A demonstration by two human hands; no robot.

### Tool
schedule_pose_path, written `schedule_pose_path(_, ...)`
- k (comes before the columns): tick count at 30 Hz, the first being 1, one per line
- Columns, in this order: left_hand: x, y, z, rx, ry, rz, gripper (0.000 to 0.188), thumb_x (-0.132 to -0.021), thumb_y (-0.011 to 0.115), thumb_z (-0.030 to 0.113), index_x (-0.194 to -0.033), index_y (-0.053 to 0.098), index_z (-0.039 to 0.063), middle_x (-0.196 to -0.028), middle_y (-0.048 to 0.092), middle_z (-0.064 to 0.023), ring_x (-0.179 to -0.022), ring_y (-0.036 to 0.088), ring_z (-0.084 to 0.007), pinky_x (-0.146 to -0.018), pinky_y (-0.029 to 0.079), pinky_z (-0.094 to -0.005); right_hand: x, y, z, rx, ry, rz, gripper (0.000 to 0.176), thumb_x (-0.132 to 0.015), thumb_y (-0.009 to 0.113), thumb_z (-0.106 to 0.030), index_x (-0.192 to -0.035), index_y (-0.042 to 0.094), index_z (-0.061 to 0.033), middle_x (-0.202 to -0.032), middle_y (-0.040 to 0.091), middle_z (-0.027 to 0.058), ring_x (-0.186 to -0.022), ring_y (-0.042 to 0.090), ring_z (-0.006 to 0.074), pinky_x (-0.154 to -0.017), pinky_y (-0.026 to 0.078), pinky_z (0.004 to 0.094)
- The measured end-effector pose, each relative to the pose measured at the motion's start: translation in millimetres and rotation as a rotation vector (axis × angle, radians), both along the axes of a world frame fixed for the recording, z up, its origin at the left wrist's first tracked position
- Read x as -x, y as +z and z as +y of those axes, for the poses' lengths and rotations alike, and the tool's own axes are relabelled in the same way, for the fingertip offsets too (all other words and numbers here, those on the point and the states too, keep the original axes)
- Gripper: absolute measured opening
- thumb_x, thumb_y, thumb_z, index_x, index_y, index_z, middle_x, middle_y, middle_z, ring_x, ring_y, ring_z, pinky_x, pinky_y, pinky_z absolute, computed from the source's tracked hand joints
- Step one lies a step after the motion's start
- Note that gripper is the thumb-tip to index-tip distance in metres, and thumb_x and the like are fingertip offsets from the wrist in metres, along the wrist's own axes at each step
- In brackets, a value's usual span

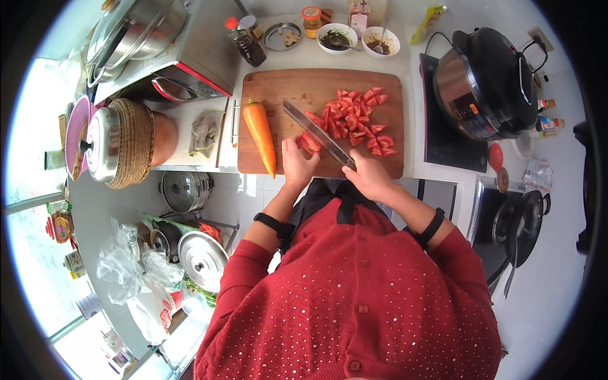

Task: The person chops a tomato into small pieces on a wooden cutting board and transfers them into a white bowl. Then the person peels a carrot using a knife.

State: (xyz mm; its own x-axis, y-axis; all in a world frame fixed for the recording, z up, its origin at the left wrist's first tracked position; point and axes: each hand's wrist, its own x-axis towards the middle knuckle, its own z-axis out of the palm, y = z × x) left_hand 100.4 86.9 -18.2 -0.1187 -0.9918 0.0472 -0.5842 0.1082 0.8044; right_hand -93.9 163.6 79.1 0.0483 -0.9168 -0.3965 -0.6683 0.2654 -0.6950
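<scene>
A brown wooden cutting board lies on the counter. My right hand grips a kitchen knife, whose blade slants up and left across the board. Close to the blade's left side, the fingertips of my left hand rest on tomato pieces. Right of the knife is a loose heap of cut tomato wedges. A whole orange carrot lies lengthwise along the board's left part, its tip near the front edge. The knife handle is mostly hidden inside my right hand.
Behind the board stand a dark sauce bottle, a metal dish with ginger, an orange-lidded jar and two white bowls with spoons. A black electric cooker is at right; a lidded pot in a woven cover is at left.
</scene>
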Motion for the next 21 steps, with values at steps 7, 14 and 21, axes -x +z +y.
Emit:
schedule_pose_path(7,1,10,1,-0.003,-0.012,-0.102,0.059,-0.068,0.078,0.017,-0.119,0.052,0.0,-0.111,0.054,-0.0181,-0.108,0.054,-0.0362,-0.094,0.045,-0.0436,-5,0,-2,-0.043,0.013,0.002,0.027,-0.095,0.057,-0.026,-0.101,0.045,-0.0026,-0.078,0.064,0.0223,-0.08,0.063,0.045,-0.068,0.047,0.0533)
schedule_pose_path(14,2,13,-1,-0.024,-0.007,-0.12,0.058,-0.068,0.077,0.017,-0.118,0.053,-0.001,-0.11,0.055,-0.0187,-0.108,0.054,-0.0372,-0.094,0.045,-0.0439,19,5,21,-0.035,0.022,-0.031,0.028,-0.094,0.058,-0.025,-0.101,0.045,-0.0008,-0.083,0.064,0.0244,-0.084,0.062,0.0464,-0.072,0.047,0.053)
schedule_pose_path(21,1,13,-6,-0.03,-0.041,-0.145,0.058,-0.068,0.078,0.017,-0.117,0.053,-0.001,-0.109,0.055,-0.0191,-0.105,0.055,-0.0375,-0.092,0.046,-0.0437,16,2,7,-0.12,0.027,-0.065,0.03,-0.094,0.057,-0.025,-0.1,0.045,0.0013,-0.086,0.063,0.0269,-0.086,0.061,0.0474,-0.073,0.046,0.0518)
